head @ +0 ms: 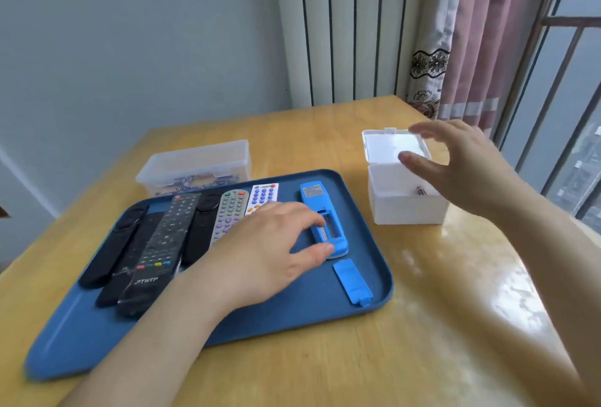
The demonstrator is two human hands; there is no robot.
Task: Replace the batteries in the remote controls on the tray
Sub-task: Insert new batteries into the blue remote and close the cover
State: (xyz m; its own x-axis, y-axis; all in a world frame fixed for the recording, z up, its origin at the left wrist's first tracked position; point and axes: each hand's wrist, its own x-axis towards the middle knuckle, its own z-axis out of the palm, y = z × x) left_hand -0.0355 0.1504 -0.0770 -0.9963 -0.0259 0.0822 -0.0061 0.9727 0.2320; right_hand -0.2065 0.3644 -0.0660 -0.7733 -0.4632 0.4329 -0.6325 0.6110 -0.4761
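- The blue remote (320,218) lies face down on the right part of the blue tray (292,305), its battery bay uncovered; whether cells sit in the bay cannot be told.
- Its blue cover (352,281) lies loose on the tray, just beside the remote's near end, close to the tray's right rim.
- The left hand (270,247) rests over the tray with fingers loosely spread; thumb and fingertips touch the remote's left edge beside the open bay, and nothing is gripped.
- To the left of the blue remote lie the others in a row: a white remote (264,195) with coloured buttons, a grey remote (229,211), and several black remotes (162,244), some overlapping; the left hand covers the near ends of the white and grey ones.
- The tray sits on a wooden tabletop (422,325).
- Right of the tray, apart from it, stands a white box (406,208) with its hinged lid (388,144) tipped back; a battery (420,191) shows inside.
- The right hand (461,166) hovers above the open box, fingers wide, empty, motion-blurred.
- Behind the tray's far left corner stands a clear box (195,166) with a lid on, holding what look like batteries, too blurred to be sure.
- Beyond the tabletop are a pale wall, a striped panel, a pink curtain (471,48) and a barred window (566,81).
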